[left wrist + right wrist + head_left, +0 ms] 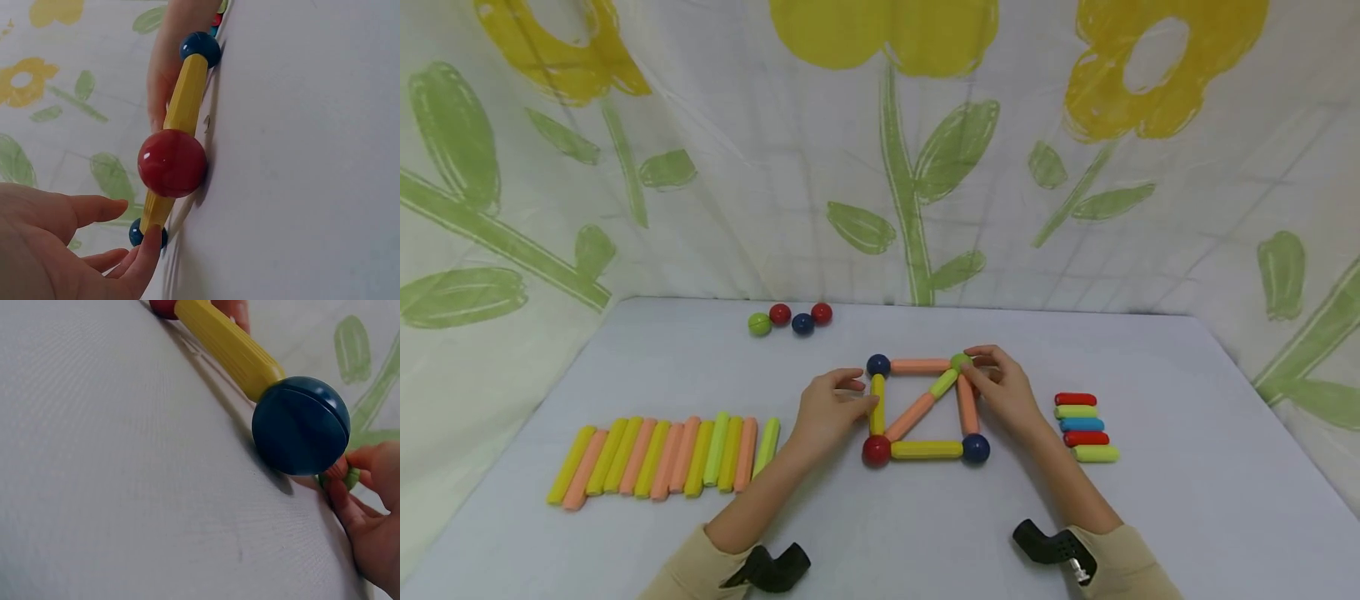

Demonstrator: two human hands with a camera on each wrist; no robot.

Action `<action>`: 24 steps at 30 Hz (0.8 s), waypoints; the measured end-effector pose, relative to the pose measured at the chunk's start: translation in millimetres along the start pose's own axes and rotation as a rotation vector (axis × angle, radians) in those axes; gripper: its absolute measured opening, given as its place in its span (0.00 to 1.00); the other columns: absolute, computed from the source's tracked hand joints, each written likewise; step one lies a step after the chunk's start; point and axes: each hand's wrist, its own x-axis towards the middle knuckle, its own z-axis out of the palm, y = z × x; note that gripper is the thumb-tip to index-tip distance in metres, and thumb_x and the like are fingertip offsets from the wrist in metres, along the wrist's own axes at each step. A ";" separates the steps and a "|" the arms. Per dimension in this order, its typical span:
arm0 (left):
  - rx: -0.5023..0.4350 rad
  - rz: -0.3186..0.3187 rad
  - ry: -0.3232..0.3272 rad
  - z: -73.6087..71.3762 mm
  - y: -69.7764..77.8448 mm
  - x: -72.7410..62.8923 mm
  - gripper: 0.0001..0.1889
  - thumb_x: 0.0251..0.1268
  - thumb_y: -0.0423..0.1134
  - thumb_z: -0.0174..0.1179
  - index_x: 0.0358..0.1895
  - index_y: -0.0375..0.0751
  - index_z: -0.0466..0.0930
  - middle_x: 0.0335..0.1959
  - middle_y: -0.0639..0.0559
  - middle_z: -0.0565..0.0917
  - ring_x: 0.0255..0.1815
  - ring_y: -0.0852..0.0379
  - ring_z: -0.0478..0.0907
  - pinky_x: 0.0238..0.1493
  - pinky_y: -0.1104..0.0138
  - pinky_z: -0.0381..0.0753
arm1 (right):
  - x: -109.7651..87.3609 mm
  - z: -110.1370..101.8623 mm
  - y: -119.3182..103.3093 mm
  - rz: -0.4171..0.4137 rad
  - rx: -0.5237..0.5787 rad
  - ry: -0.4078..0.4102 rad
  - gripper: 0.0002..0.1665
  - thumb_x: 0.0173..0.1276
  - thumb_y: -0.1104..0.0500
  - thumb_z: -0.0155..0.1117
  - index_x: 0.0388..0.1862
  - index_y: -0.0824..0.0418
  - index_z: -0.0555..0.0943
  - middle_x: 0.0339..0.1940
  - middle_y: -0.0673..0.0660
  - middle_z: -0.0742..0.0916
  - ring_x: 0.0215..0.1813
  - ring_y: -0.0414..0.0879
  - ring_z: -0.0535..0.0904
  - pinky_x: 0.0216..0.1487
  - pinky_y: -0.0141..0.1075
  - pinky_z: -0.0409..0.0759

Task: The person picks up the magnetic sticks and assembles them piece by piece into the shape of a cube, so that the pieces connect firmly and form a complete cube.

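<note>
Sticks and balls form a flat square with a diagonal on the table. At its far right corner my right hand (1006, 393) pinches a green ball (959, 362) between thumb and fingers. My left hand (826, 412) is at the left side, its thumb apart and a fingertip touching the yellow stick (877, 406). A red ball (172, 164) marks the near left corner, and blue balls are at the far left (877, 365) and near right (301, 426). The diagonal joins an orange stick (912, 417) and a short green stick (944, 383).
To the left lies a row of yellow, orange and green sticks (647, 458). Several short coloured sticks (1082, 425) are stacked in a column at the right. Loose balls (802, 324) sit near the table's back edge, before a flowered curtain (737, 167).
</note>
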 end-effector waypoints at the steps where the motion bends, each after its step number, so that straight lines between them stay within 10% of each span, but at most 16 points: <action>1: -0.003 0.002 0.003 -3.4 -0.2 -2.0 0.26 0.71 0.35 0.69 0.70 0.34 0.78 0.54 0.41 0.86 0.43 0.52 0.89 0.49 0.61 0.90 | 0.1 0.1 0.6 0.000 -0.002 -0.003 0.21 0.83 0.56 0.60 0.68 0.64 0.76 0.64 0.69 0.80 0.39 0.42 0.81 0.39 0.30 0.79; 16: 0.163 0.053 0.083 -86.7 -19.9 -54.9 0.31 0.73 0.42 0.69 0.74 0.35 0.74 0.63 0.37 0.83 0.59 0.42 0.83 0.50 0.63 0.88 | -2.6 1.2 1.0 0.009 -0.016 0.008 0.22 0.83 0.53 0.61 0.69 0.61 0.77 0.65 0.67 0.81 0.44 0.47 0.82 0.39 0.32 0.78; 24: 0.219 0.005 0.068 -94.7 -32.8 -61.3 0.30 0.74 0.40 0.67 0.73 0.31 0.73 0.67 0.33 0.81 0.65 0.37 0.80 0.60 0.53 0.86 | -1.7 0.8 2.0 0.014 -0.016 0.012 0.22 0.83 0.53 0.61 0.69 0.61 0.77 0.64 0.66 0.81 0.45 0.48 0.81 0.39 0.31 0.78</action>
